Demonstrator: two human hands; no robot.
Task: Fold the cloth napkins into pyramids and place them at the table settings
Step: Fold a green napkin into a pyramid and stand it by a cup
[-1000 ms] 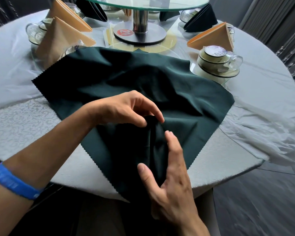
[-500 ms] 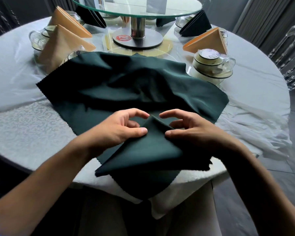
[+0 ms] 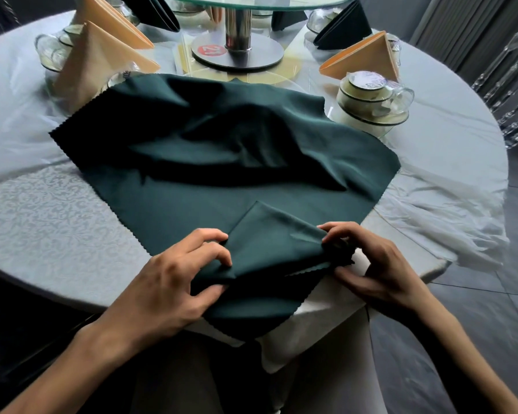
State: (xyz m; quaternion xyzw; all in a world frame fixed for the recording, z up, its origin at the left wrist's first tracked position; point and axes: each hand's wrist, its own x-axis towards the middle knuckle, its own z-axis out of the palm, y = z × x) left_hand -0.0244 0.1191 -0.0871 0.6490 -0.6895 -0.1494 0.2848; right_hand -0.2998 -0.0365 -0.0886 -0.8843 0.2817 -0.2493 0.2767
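Observation:
A dark green napkin (image 3: 216, 150) lies spread and rumpled on the round table (image 3: 42, 222), its near corner turned up over itself into a flap. My left hand (image 3: 174, 276) pinches the flap's left fold between thumb and fingers. My right hand (image 3: 374, 264) pinches the right end of the flap at the table's edge. Part of the napkin hangs over the near edge.
Folded orange pyramids (image 3: 99, 61) (image 3: 368, 58) and dark ones (image 3: 344, 28) stand at settings with stacked cups and saucers (image 3: 371, 103). A glass turntable on a steel post (image 3: 237, 28) fills the centre. Clear chairs (image 3: 512, 85) stand at right.
Both hands drew apart along the folded flap toward its ends. The flap has widened and slid nearer the table's edge.

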